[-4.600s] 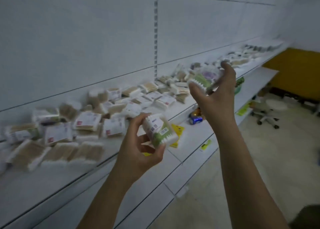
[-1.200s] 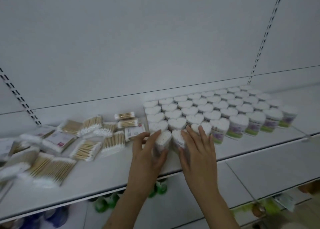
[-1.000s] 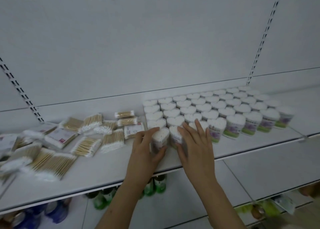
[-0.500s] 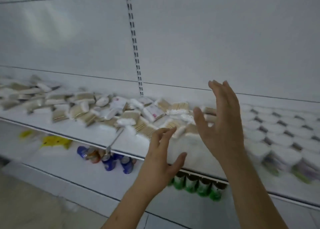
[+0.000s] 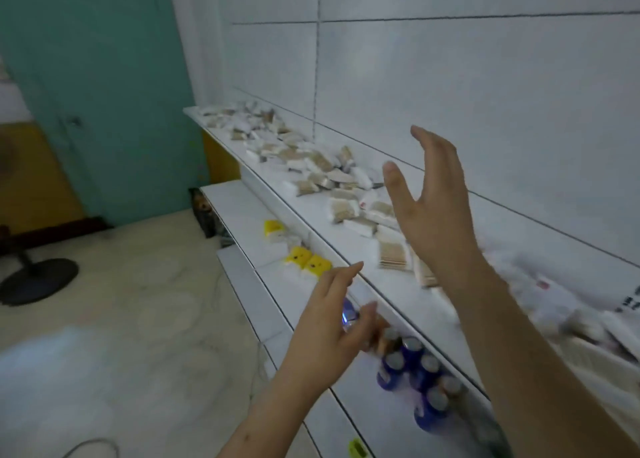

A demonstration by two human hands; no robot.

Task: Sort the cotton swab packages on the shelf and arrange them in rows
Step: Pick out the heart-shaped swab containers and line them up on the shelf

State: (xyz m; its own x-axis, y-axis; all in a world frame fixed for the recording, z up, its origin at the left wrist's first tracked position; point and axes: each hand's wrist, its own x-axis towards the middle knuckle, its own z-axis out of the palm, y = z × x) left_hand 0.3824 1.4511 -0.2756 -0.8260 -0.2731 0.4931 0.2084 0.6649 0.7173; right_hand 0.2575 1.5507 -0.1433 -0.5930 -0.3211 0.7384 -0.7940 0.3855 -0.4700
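Observation:
Loose flat cotton swab packages (image 5: 313, 167) lie scattered in a long jumble along the white top shelf (image 5: 349, 253), running away to the far left end. My right hand (image 5: 431, 212) is raised above the shelf with straight, spread fingers and holds nothing. My left hand (image 5: 334, 326) hangs lower, in front of the shelf's front edge, fingers relaxed and empty. More packages (image 5: 554, 302) lie blurred at the right, partly behind my right forearm.
Blue cans (image 5: 420, 378) stand on the shelf below, beside yellow packets (image 5: 306, 260). A teal wall (image 5: 104, 77) and a black fan base (image 5: 38, 281) are at the left, over a pale tiled floor with a cable.
Both hands left the heart-shaped boxes they were pressing into the rows and lifted away empty. My view swung left along the shelf, so the arranged boxes are out of sight.

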